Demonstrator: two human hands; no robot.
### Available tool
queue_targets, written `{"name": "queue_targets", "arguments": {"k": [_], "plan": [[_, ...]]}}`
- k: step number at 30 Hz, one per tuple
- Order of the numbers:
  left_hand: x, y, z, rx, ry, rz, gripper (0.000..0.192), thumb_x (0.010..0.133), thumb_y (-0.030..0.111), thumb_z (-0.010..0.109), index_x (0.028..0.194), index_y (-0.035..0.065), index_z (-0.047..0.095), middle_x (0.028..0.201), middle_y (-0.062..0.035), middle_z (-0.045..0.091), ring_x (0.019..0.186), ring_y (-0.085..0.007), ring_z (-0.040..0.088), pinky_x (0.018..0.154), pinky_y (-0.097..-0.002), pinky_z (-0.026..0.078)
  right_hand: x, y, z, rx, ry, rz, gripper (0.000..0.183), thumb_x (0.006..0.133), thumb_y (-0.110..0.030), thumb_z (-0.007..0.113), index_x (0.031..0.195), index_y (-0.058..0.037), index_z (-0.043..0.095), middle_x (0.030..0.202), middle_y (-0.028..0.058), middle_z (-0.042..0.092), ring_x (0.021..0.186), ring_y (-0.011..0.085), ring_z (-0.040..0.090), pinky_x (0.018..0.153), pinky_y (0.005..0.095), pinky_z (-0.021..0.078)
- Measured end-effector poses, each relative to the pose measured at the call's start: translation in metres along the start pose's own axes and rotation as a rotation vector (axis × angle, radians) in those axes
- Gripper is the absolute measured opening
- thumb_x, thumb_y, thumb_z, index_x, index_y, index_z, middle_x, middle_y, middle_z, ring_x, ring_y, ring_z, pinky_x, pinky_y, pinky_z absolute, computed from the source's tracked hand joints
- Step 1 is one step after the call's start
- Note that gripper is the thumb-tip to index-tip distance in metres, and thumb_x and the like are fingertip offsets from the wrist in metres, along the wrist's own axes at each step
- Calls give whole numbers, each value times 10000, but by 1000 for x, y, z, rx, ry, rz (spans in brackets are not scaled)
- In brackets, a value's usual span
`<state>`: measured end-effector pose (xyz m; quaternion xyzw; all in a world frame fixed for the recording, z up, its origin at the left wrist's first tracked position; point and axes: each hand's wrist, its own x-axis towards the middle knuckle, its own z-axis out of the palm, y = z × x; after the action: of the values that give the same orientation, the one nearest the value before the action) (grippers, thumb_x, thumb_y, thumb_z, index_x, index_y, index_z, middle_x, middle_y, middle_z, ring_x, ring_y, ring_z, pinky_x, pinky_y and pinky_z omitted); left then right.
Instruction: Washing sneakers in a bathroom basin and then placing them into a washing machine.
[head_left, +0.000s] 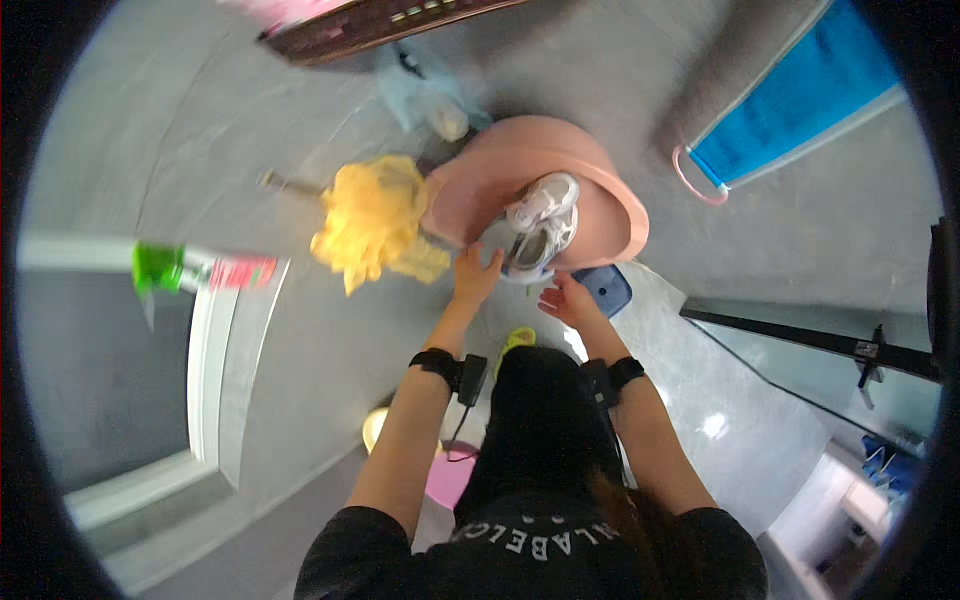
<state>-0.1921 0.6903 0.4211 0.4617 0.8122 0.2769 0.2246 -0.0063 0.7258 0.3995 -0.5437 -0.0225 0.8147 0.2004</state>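
Observation:
A pair of white sneakers (541, 221) lies in a pale, shallow container, partly within the hollow of a peach-coloured basin (540, 142). My left hand (476, 276) is at the left edge of the pale container, thumb and fingers apart. Blur hides whether it grips that edge. On the other side, my right hand (571, 300) is just below the container's right edge, fingers spread and nothing in them. Behind that hand is a dark blue plastic stool (606, 291). Both wrists wear black straps with small devices.
A yellow plastic bag (375, 214) hangs left of the basin, with a light blue bag (420, 82) beyond. A green-and-pink bottle (202, 271) stands by the window. At right are a blue cloth (802, 97) and a black-framed glass door (810, 337). A pink tub (450, 476) lies below left.

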Motion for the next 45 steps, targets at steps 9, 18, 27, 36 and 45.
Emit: {"name": "queue_targets", "arguments": {"k": [9, 18, 27, 36, 45], "plan": [[147, -74, 100, 104, -457, 179, 423, 716, 187, 608, 1098, 37, 504, 1116, -178, 511, 1058, -333, 462, 905, -377, 354, 143, -7, -18, -1439, 239, -836, 370, 718, -233, 567, 938, 50, 476, 855, 231, 560, 795, 368, 554, 678, 441, 452], [145, -96, 107, -64, -337, 349, 380, 698, 113, 586, 1065, 47, 510, 953, -207, 568, 909, -362, 534, 765, -410, 423, 129, 8, 7, -1051, 544, -691, 358, 728, -171, 538, 907, 126, 449, 796, 286, 548, 761, 410, 550, 666, 443, 451], [104, -35, 58, 401, -317, 281, 292, 694, 136, 592, 937, -14, 532, 874, -223, 576, 840, -368, 547, 710, -433, 428, 95, 14, 15, -1137, 591, -692, 257, 714, -80, 509, 890, 89, 427, 753, 254, 560, 745, 393, 559, 647, 438, 457], [83, -57, 81, 148, -126, 92, 403, 629, 209, 689, 927, 8, 508, 900, -211, 544, 872, -366, 507, 753, -434, 385, 116, 19, 12, -1080, 590, -644, 290, 728, -88, 516, 934, 73, 390, 767, 263, 551, 752, 399, 553, 647, 454, 450], [40, 2, 96, 610, -264, 183, 521, 613, 306, 687, 1065, 99, 532, 1271, -170, 322, 1133, -427, 264, 916, -539, 247, 108, 14, 18, -971, 534, -618, 284, 735, -101, 505, 938, 44, 369, 790, 270, 552, 753, 419, 551, 631, 458, 451]]}}
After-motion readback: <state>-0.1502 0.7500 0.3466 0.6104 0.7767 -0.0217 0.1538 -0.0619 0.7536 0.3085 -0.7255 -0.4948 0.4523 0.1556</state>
